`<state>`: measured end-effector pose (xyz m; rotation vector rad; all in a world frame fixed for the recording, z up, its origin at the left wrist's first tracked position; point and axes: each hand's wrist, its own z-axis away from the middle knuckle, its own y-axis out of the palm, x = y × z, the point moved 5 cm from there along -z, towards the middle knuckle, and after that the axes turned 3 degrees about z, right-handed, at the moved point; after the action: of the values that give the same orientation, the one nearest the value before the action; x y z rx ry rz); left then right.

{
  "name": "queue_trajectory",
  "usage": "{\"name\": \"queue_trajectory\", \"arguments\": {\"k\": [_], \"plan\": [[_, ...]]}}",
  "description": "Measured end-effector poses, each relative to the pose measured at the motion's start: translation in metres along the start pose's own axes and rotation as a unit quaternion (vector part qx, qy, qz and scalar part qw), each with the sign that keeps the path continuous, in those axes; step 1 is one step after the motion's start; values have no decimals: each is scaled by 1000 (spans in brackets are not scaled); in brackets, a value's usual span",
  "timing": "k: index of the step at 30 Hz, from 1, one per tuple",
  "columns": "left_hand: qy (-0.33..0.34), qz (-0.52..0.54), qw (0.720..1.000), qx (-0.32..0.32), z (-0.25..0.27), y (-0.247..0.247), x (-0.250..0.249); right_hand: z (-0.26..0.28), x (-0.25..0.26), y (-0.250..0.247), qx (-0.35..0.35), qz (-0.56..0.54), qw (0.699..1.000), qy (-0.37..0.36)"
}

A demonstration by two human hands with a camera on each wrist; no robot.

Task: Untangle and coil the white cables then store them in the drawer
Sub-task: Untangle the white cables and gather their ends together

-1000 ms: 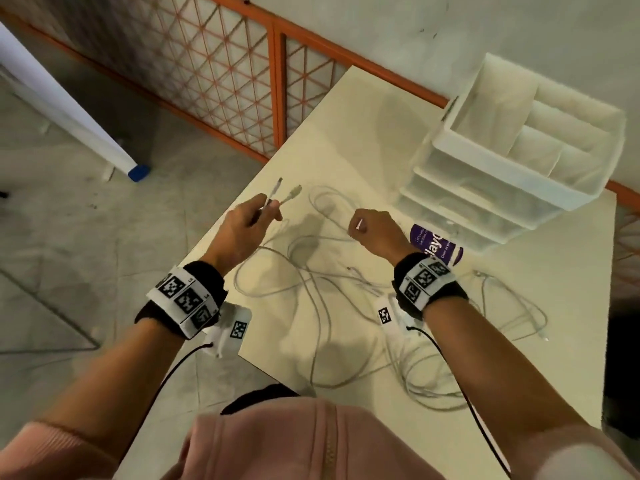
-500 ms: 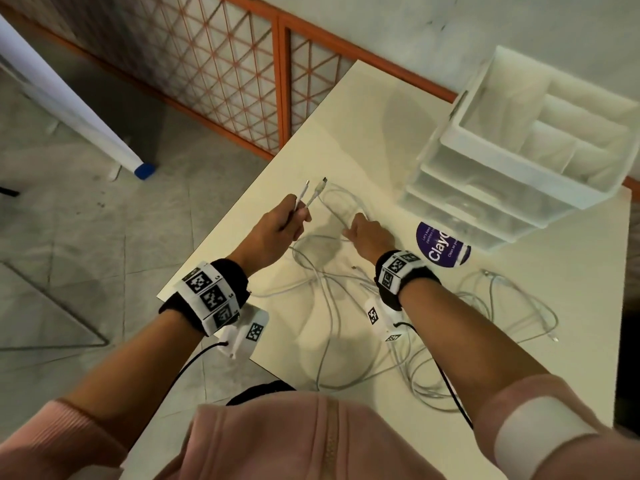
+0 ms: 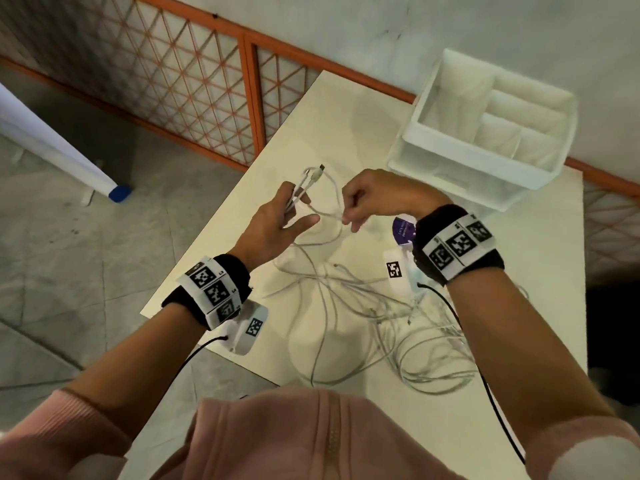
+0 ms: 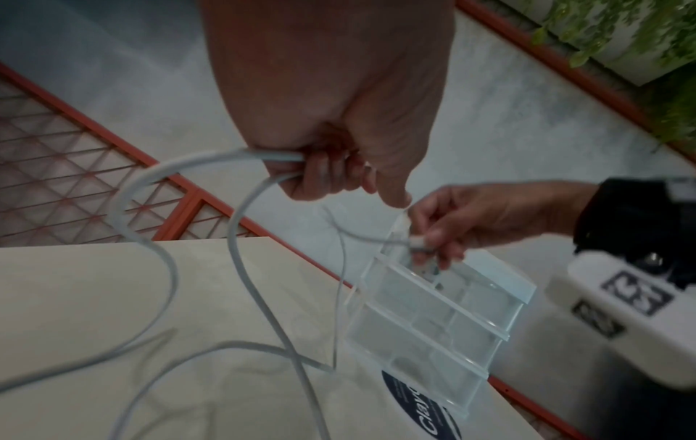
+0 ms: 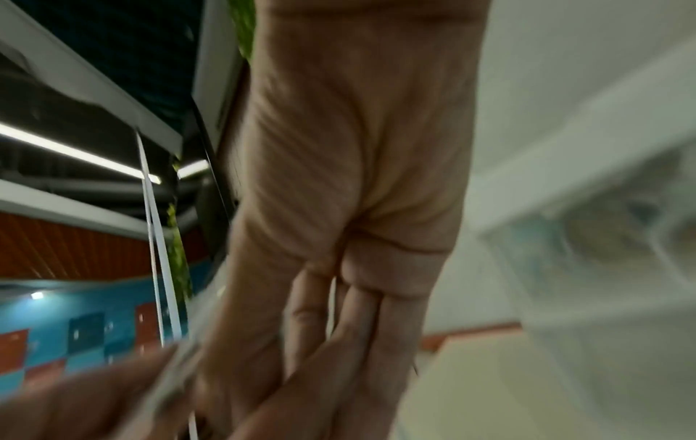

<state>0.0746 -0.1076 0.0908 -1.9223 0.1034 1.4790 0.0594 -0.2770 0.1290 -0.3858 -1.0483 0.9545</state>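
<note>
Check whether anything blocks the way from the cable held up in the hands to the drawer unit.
Nothing solid does. The left hand and right hand hold the white cable above the table, with bare tabletop up to the drawer unit. But its length trails into the tangle, and no drawer looks pulled out.

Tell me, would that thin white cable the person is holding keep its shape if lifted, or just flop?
Probably flop: the thin white cable sags in loose curves between the left hand and right hand. It looks light, since a fingertip pinch holds it up. It likely snags too, because the rest lies looped through the tangled pile of white cables on the cream table.
</note>
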Motion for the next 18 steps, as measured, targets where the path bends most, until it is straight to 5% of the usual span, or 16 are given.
{"name": "queue_trajectory", "arguments": {"k": [4,10,18], "plan": [[35,30,999,13,-8,15,-30,41,27,-30,10,-7,999,-37],[32,105,993,32,-11,31,-51,70,13,-57,-176,-12,984,-41],[34,130,989,55,-12,46,-69,90,-8,-43,-259,-278,921,-87]]}}
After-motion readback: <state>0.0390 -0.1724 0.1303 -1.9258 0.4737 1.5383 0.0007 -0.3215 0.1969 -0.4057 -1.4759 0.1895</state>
